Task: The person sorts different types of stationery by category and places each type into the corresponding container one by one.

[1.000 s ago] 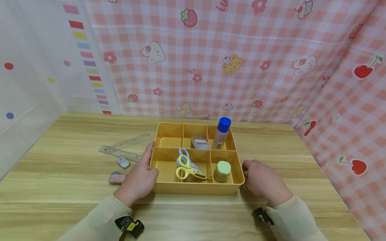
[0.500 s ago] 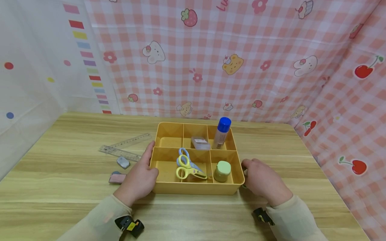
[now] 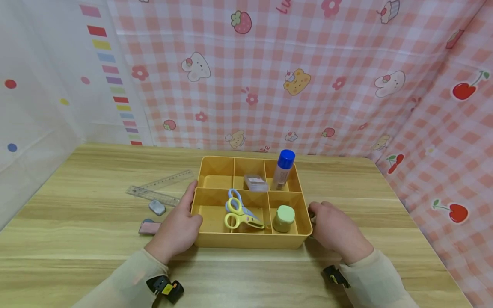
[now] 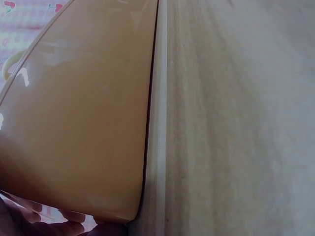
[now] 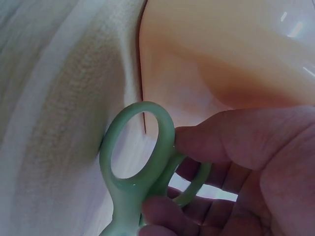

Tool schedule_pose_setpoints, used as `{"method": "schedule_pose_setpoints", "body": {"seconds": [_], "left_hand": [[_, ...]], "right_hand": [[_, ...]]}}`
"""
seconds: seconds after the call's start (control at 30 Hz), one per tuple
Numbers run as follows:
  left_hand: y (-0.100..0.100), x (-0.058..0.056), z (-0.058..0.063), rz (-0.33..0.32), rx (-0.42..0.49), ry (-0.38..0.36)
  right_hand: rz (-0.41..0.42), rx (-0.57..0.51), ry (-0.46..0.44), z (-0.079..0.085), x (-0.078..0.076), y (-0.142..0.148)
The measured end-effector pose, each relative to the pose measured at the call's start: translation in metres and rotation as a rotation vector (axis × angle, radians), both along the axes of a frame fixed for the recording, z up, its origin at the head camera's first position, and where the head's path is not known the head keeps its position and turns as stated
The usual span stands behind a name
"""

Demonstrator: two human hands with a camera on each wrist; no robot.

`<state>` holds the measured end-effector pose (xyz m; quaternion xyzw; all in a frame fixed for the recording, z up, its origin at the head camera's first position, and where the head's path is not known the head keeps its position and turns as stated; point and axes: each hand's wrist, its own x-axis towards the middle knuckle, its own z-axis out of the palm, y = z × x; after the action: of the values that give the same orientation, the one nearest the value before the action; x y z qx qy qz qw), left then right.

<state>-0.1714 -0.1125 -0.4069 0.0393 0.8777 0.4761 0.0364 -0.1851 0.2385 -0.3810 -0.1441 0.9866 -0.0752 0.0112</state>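
At the middle of the table stands a yellow divided storage box (image 3: 246, 241). My left hand (image 3: 175, 233) holds its left side, fingers along the outer wall and thumb over the rim. Beside the box's right wall, my right hand (image 3: 335, 229) grips green scissors (image 5: 129, 199) by the handle; the right wrist view shows the loops, while the blades are out of sight. Blue scissors (image 3: 234, 196) and yellow scissors (image 3: 233, 220) lie overlapped in the front compartments. A green-lidded jar (image 3: 285, 216) occupies the front right compartment. Behind are a clear small case (image 3: 256, 184) and a blue-capped glue stick (image 3: 283, 171).
Left of the box lie clear rulers (image 3: 159, 188), a grey eraser-like block (image 3: 157, 207) and a pink item (image 3: 149, 229) with something blue beneath it. The wooden table (image 3: 246, 278) ends at a pink checked curtain (image 3: 246, 85) behind.
My right hand has shifted slightly up and left against the box, and the bit of green handle beneath it has gone out of the head view. My left hand stays put.
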Motion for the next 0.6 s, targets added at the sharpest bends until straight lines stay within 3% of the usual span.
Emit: {"method": "schedule_pose_setpoints", "body": {"seconds": [0.6], "left_hand": [[0.0002,-0.001,-0.0018,-0.001,0.022,-0.006]], "right_hand": [[-0.024,-0.022,0.038,-0.0006,-0.0015,-0.0009]]}}
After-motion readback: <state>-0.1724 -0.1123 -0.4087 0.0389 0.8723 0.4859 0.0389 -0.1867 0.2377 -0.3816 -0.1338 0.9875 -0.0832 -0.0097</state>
